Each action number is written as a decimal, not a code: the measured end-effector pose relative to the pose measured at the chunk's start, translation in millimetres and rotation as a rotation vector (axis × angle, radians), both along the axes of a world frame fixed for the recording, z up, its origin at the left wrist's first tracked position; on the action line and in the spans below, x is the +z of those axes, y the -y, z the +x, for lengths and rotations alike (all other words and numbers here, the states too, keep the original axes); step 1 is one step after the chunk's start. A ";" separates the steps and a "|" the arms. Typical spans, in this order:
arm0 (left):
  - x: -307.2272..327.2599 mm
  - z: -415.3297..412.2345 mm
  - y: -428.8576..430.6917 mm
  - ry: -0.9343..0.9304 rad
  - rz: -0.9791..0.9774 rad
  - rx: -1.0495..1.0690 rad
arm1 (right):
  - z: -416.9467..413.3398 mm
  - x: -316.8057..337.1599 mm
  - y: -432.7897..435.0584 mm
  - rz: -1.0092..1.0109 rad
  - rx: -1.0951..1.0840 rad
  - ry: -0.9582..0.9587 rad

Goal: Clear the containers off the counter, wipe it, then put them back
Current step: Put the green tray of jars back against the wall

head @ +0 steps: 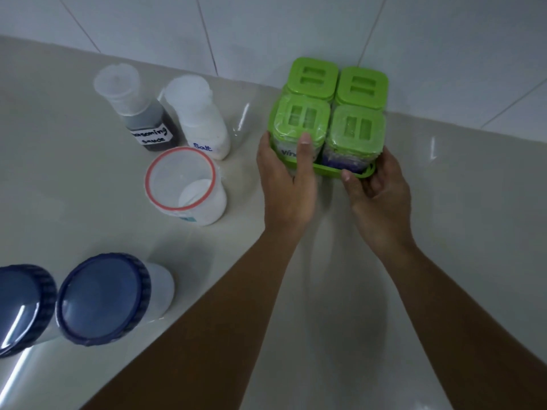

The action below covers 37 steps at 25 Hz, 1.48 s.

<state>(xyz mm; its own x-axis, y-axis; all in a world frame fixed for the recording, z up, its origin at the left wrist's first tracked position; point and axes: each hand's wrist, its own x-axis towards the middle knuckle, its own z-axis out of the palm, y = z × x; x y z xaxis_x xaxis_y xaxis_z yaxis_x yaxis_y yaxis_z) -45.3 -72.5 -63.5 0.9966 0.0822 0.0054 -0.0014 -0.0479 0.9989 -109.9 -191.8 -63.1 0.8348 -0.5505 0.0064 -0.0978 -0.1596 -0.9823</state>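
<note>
From the head camera you look down at a pale counter (444, 232) that meets a tiled wall (266, 25). Your left hand (285, 176) and right hand (377, 184) both grip a green tray (334, 170) that holds four jars with green lids (328, 105), set two by two close to the wall. Your left palm presses the tray's left side, with the thumb up against the near-left jar; your right fingers curl round the tray's near-right corner. Whether the tray rests on the counter or is just off it, you cannot tell.

To the left, well apart from the tray, stand a dark sauce bottle (148, 125) and a salt bottle (204, 125), side by side. Just in front of them is a clear tub (189, 187) with a red rim. At the lower left are two blue-lidded jars (100, 297), close together.
</note>
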 end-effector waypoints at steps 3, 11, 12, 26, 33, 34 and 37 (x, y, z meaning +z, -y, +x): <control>1.6 4.2 0.2 0.016 0.005 0.001 | 4.0 0.4 -1.7 -0.018 -0.024 0.001; -7.7 31.3 -1.3 0.038 0.307 0.033 | 18.5 7.0 -2.1 -0.077 -0.053 -0.083; -5.9 30.5 -2.0 -0.004 0.371 0.021 | 18.8 6.8 -2.3 -0.082 -0.059 -0.092; -2.2 34.2 -20.6 -0.002 0.597 -0.001 | 26.6 11.3 -8.5 -0.064 -0.086 -0.153; -0.2 39.8 -22.1 -0.059 0.533 0.080 | 34.7 12.1 -22.0 -0.131 -0.074 -0.184; 1.3 39.6 -22.3 -0.091 0.549 0.077 | 34.6 12.0 -22.3 -0.129 -0.075 -0.187; 6.0 37.0 -23.2 -0.135 0.559 0.054 | 34.3 13.0 -24.7 -0.112 -0.076 -0.182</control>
